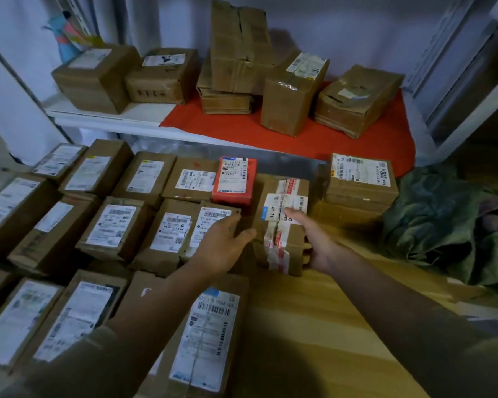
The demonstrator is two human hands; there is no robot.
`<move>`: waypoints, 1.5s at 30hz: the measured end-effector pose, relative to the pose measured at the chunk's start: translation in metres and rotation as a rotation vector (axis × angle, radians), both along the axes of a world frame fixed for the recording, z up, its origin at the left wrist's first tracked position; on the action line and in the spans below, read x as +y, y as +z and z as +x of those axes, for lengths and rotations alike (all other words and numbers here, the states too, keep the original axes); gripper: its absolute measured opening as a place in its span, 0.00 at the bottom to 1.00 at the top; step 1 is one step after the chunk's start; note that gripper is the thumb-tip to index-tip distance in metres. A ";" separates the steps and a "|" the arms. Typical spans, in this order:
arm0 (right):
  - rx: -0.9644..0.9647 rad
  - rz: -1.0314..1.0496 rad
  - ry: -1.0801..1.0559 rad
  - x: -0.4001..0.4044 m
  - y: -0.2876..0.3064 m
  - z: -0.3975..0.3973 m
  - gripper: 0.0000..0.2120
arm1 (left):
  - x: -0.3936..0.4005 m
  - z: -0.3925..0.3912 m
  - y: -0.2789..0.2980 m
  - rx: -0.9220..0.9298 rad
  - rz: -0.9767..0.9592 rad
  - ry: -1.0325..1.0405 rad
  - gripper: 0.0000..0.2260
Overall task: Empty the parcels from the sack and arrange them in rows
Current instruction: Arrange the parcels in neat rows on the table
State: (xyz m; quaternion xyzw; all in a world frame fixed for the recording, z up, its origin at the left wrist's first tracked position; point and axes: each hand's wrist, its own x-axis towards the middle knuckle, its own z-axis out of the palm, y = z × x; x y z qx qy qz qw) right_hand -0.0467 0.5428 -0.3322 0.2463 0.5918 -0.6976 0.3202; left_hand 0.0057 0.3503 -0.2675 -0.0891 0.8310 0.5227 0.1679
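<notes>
Right hand (311, 239) grips a taped cardboard parcel (282, 225) on the wooden floor (314, 326); left hand (222, 242) rests flat, fingers straight, on a neighbouring labelled parcel (210, 225). Five boxes sit on the shelf (112, 116). One green sack (443, 219) lies right.

Parcel rows (110, 222) left of sack (449, 222), below shelf (112, 117).

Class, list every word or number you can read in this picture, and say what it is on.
"46": label on the middle-row box.
"001": label on the back-row box left of the red parcel.
Every other label, the taped box's included: too blurred to read.
</notes>
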 end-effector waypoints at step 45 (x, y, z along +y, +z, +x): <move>0.701 1.579 0.804 0.109 0.052 -0.087 0.60 | 0.036 -0.028 -0.034 0.219 -0.220 -0.143 0.16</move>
